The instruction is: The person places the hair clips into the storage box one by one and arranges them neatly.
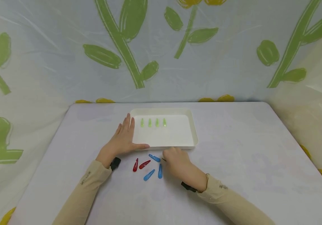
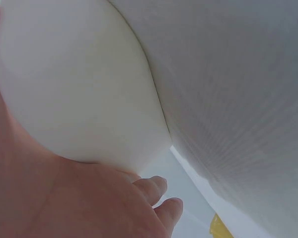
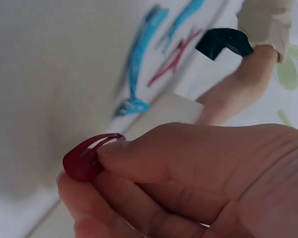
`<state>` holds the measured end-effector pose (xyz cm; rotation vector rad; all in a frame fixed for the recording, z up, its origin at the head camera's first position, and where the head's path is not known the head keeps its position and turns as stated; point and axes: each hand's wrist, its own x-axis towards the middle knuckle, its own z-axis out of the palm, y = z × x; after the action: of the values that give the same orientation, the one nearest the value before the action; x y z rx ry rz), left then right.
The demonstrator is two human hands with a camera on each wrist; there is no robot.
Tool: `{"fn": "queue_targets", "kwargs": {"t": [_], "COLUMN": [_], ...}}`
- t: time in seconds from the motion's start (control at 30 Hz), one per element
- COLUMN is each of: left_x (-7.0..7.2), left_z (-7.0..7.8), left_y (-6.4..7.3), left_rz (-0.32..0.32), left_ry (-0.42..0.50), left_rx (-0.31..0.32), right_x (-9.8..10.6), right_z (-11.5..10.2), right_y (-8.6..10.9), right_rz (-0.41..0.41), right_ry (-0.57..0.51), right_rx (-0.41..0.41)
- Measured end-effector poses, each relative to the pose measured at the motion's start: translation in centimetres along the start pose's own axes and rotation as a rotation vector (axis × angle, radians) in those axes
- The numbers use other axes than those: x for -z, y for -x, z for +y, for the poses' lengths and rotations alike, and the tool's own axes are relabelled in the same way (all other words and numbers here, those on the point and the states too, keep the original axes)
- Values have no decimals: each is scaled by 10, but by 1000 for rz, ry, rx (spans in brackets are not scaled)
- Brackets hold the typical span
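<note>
My left hand point(image 1: 122, 137) lies with straight fingers along the left side of a white tray point(image 1: 175, 146), its thumb along the near edge. The left wrist view shows the palm against the tray's outer corner point(image 2: 84, 99). Between thumb and fingers my right hand point(image 1: 177, 162) pinches a red snap hair clip point(image 3: 79, 166), just in front of the tray's near edge. Several light green hair clips point(image 1: 150, 122) stand in a row inside the tray, toward the back left.
On the table point(image 1: 234, 150) before the tray lie two red hair clips point(image 1: 145, 164) and three blue hair clips point(image 1: 149, 175), between the hands. A sheet with printed green leaves point(image 1: 101, 56) hangs behind the table.
</note>
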<state>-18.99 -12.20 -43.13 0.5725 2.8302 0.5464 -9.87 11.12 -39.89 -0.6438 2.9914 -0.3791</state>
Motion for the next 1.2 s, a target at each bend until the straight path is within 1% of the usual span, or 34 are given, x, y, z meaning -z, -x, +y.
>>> {"fn": "queue_targets", "kwargs": {"t": [0.1, 0.27, 0.5, 0.63, 0.87, 1.0, 1.13, 1.2], "left_x": [1, 3, 2, 2, -1, -1, -1, -1], "left_z": [1, 4, 2, 2, -1, -1, 0, 1], "left_y": [0, 1, 1, 1, -2, -2, -2, -2], "left_rz": [-1, -6, -8, -10, -11, -9, -13, -15], "left_ry": [1, 9, 2, 11, -4, 3, 9, 11], "left_rx": [5, 10, 14, 22, 28, 29, 34, 32], "right_x": [9, 22, 33, 41, 56, 63, 68, 71], "right_z": [1, 2, 5, 8, 18, 23, 31, 35], "right_y": [-3, -7, -15, -21, -30, -36, -42, -44], "right_rz": [-5, -18, -12, -17, -12, -5, -11, -13], "right_ry": [-52, -119, -143, -169, -222, -282, -359, -396], "right_rx": [11, -6, -1, -23, -41, -35, -11, -16]}}
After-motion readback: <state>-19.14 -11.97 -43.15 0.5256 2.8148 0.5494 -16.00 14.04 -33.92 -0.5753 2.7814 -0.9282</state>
